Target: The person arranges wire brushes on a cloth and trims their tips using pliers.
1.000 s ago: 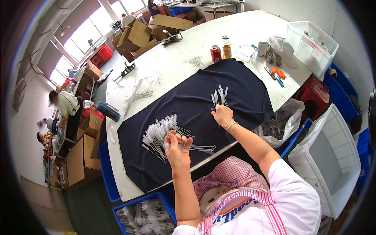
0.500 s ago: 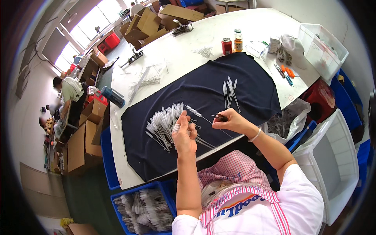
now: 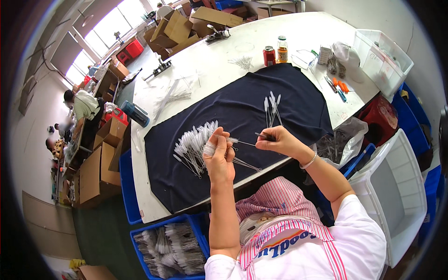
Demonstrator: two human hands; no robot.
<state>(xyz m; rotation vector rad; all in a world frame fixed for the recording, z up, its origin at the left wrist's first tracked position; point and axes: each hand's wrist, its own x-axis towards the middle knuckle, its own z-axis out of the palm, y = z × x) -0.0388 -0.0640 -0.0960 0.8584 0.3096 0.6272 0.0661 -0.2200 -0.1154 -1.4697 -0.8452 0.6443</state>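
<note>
My left hand (image 3: 219, 156) is closed, its fingertips pinching a thin wire brush (image 3: 232, 139) with white bristles. The brush's bare wire runs right towards my right hand (image 3: 280, 141). That hand is closed around a small dark pointed tool (image 3: 264, 136), whose exact kind I cannot make out. Whether it also grips the wire is unclear. A whitish ribbed patch shows at my left fingers, too small to name. Just left of them, a dense pile of white-bristled brushes (image 3: 189, 142) with looped wire ends lies on the dark blue cloth (image 3: 242, 102). Several more brushes (image 3: 272, 109) lie beyond my right hand.
On the white table (image 3: 214, 58) stand a red can (image 3: 269, 56), a glass bottle (image 3: 282, 49) and a blue water bottle (image 3: 135, 114). A blue crate (image 3: 203, 233) of brushes sits below left. A white bin (image 3: 392, 186) and a plastic bag (image 3: 347, 140) are at right.
The brush's bristled end has slipped in between my left fingertips and lies more level. My right hand has moved slightly up, its tool still held.
</note>
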